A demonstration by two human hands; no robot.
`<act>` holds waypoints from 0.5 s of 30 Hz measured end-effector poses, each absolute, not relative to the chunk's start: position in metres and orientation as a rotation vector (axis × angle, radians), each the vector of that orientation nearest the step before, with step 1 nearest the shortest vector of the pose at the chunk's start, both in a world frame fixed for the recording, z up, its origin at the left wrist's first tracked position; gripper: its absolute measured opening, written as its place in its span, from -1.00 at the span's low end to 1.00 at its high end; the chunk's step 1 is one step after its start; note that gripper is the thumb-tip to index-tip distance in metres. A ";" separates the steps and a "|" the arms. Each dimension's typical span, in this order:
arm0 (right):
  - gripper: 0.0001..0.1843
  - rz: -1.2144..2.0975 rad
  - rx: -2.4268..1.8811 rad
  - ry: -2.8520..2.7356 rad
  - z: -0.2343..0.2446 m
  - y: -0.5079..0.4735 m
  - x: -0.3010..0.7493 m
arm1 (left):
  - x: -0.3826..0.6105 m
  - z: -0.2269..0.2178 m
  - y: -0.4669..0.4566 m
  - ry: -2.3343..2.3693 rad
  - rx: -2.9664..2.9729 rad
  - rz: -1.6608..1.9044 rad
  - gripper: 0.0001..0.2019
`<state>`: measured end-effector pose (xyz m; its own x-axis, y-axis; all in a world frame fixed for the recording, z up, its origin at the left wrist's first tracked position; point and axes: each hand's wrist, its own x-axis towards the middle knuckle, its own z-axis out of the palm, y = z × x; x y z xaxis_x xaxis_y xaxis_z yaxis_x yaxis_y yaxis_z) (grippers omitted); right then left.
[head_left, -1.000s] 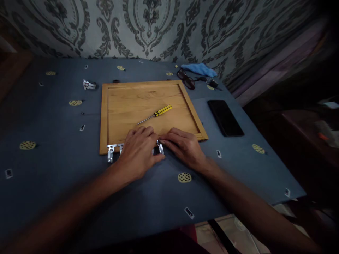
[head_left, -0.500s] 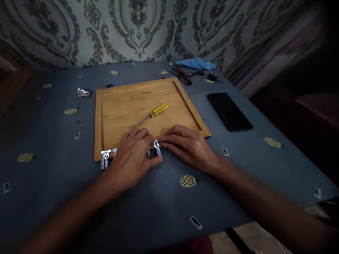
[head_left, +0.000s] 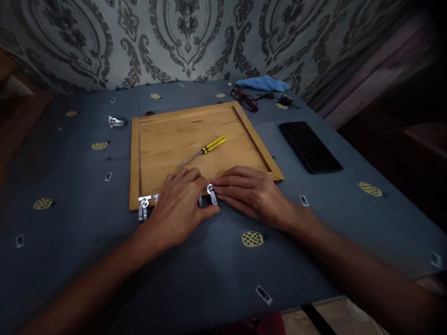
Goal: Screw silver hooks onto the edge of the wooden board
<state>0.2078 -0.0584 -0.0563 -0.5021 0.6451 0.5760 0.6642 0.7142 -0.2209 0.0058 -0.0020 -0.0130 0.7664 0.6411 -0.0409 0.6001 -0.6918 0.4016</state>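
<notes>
A framed wooden panel (head_left: 164, 135) lies flat on the cloth. Along its near edge, my left hand (head_left: 181, 204) is closed over a metal hinge (head_left: 213, 198), thumb toward me and fingers on the wood side; part of the hinge is hidden under it. My right hand (head_left: 253, 193) has its fingers pressed together, their tips at the hinge's right end; anything pinched there is too small to make out. A second metal hinge (head_left: 143, 212) sits at the panel's near left corner. On the panel rests a yellow-and-black screwdriver (head_left: 213, 144), its tip pointing left toward me.
Left of the panel lies another metal hinge (head_left: 117, 122). A black phone (head_left: 310, 146) is to the right. Sunglasses (head_left: 246, 100), keys (head_left: 284, 99) and a blue cloth (head_left: 263, 83) are at the back right, near the patterned wall (head_left: 188, 42).
The camera view has shifted slightly, so everything appears a little further right. Both hands keep nearly the same place and grip at the hinge.
</notes>
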 end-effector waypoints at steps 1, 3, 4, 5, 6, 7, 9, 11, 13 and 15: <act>-0.83 -0.040 -0.981 -2.280 -0.056 -0.058 0.208 | 0.006 -0.013 -0.002 0.946 2.565 0.140 -0.72; -0.84 -0.041 -0.966 -2.299 -0.055 -0.058 0.209 | 0.005 -0.013 -0.002 0.952 2.562 0.126 -0.72; -0.84 -0.044 -0.961 -2.307 -0.054 -0.058 0.209 | 0.005 -0.013 -0.002 0.956 2.562 0.124 -0.72; -0.84 -0.045 -0.960 -2.316 -0.054 -0.058 0.209 | 0.005 -0.013 -0.002 0.956 2.563 0.124 -0.71; -0.84 -0.046 -0.957 -2.326 -0.054 -0.058 0.210 | 0.005 -0.013 -0.002 0.954 2.566 0.126 -0.71; -0.84 -0.044 -0.956 -2.338 -0.053 -0.058 0.210 | 0.005 -0.014 -0.002 0.952 2.570 0.130 -0.71; -0.84 -0.042 -0.961 -2.360 -0.052 -0.058 0.210 | 0.005 -0.014 -0.002 0.947 2.578 0.132 -0.70; -0.84 -0.038 -0.972 -2.377 -0.051 -0.058 0.211 | 0.005 -0.015 -0.002 0.946 2.587 0.121 -0.70; -0.83 -0.027 -0.994 -2.396 -0.050 -0.059 0.211 | 0.006 -0.015 -0.002 0.950 2.599 0.108 -0.70; -0.81 -0.008 -1.016 -2.422 -0.048 -0.059 0.211 | 0.005 -0.015 -0.003 0.955 2.613 0.100 -0.69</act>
